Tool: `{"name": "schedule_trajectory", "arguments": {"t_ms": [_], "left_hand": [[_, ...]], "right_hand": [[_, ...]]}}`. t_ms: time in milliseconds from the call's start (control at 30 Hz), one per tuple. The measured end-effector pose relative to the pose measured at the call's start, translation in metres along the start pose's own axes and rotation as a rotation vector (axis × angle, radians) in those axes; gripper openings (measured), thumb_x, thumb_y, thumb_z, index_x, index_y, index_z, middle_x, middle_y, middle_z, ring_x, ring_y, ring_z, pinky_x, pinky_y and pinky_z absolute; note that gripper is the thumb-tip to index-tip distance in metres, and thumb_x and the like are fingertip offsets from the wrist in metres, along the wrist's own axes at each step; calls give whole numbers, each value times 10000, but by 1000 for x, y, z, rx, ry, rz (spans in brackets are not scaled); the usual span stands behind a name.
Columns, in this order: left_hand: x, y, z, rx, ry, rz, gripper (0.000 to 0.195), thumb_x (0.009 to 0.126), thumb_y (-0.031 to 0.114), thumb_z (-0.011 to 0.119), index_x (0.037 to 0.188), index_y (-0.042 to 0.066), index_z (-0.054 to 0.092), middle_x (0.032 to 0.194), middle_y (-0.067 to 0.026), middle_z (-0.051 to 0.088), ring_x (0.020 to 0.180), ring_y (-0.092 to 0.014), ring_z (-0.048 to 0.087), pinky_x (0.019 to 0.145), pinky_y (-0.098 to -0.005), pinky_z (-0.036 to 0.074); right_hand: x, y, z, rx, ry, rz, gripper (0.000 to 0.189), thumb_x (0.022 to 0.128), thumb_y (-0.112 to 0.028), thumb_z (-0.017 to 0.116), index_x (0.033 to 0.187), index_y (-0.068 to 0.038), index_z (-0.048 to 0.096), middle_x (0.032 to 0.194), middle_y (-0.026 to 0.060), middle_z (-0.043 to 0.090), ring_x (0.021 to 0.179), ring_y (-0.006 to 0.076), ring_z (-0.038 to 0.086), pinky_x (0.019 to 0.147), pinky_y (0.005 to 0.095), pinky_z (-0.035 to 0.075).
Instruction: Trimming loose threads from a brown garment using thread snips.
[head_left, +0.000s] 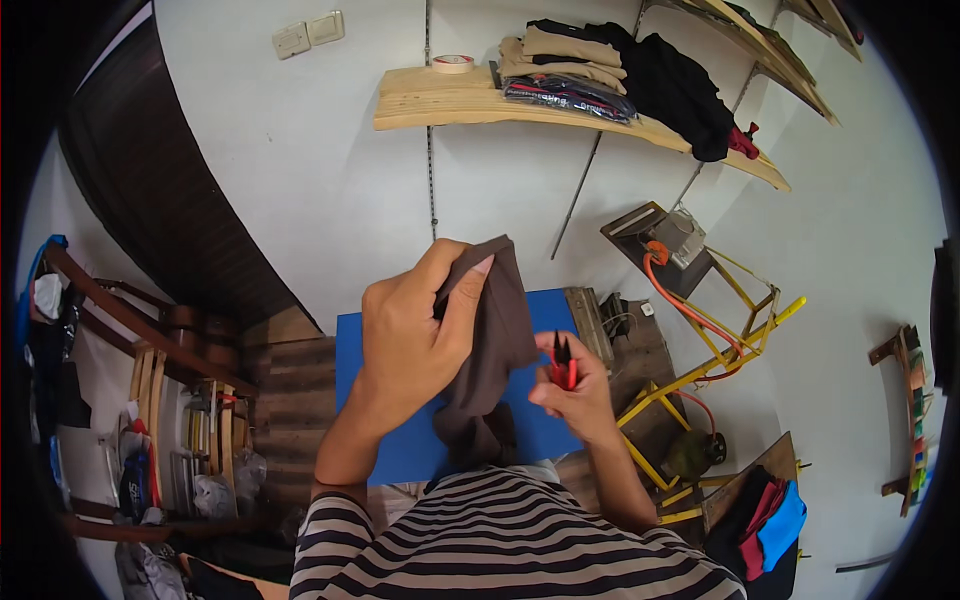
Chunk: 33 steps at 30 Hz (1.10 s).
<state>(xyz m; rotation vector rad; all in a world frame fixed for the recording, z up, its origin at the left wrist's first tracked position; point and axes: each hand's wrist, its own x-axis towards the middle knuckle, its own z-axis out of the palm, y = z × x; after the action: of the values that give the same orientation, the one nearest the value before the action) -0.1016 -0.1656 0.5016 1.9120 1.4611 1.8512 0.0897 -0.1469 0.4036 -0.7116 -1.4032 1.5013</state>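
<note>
My left hand (420, 330) pinches the upper edge of a piece of dark brown fabric (495, 322) between thumb and fingers, lifting it in front of me. The cloth hangs down and gathers near my body, over the blue tabletop (547, 427). In my right hand (577, 397) is a pair of small red-handled thread snips (562, 364), black blades pointing up and away from me. That hand is just right of the fabric, its fingertips close to the cloth's edge; I cannot tell whether they touch it.
A wooden shelf (435, 97) with folded garments (562, 56) and a tape roll (453, 64) spans the far wall. At right stands a yellow metal frame (697, 367) with an orange hose (675, 300) and a green gas cylinder (690, 454). A low rack (150, 345) stands left.
</note>
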Motion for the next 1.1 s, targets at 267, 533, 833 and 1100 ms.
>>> {"name": "schedule_trajectory", "arguments": {"t_ms": [267, 533, 833, 1100], "left_hand": [[-12, -9, -24, 67, 45, -133, 156, 927, 128, 571, 852, -8, 588, 507, -49, 402, 450, -70, 347, 427, -254, 296], [-90, -45, -47, -109, -121, -296, 258, 938, 144, 561, 750, -14, 483, 598, -12, 377, 588, -63, 309, 508, -236, 283], [-120, -55, -79, -319, -646, -191, 274, 843, 256, 647, 906, 1, 567, 1046, -177, 638, 1022, -301, 614, 892, -375, 462], [-134, -62, 5, -545, -680, -664, 335, 834, 256, 719, 984, -4, 569, 789, -66, 588, 664, -94, 555, 568, -250, 434]], "right_hand": [[17, 14, 12, 476, 69, 361, 189, 857, -110, 674, 831, -121, 488, 512, -48, 407, 387, 43, 368, 344, 196, 258], [23, 4, -27, 355, 223, 240, 227, 865, -171, 667, 1044, -51, 596, 519, -56, 401, 388, 38, 350, 346, 193, 273], [-11, 9, -16, 106, 36, 409, 172, 862, -125, 658, 993, -14, 645, 544, -39, 482, 400, 24, 375, 363, 188, 264], [-15, 6, 5, -116, -61, 241, 158, 860, -65, 632, 1005, -4, 648, 578, -38, 501, 431, 16, 388, 396, 181, 283]]}}
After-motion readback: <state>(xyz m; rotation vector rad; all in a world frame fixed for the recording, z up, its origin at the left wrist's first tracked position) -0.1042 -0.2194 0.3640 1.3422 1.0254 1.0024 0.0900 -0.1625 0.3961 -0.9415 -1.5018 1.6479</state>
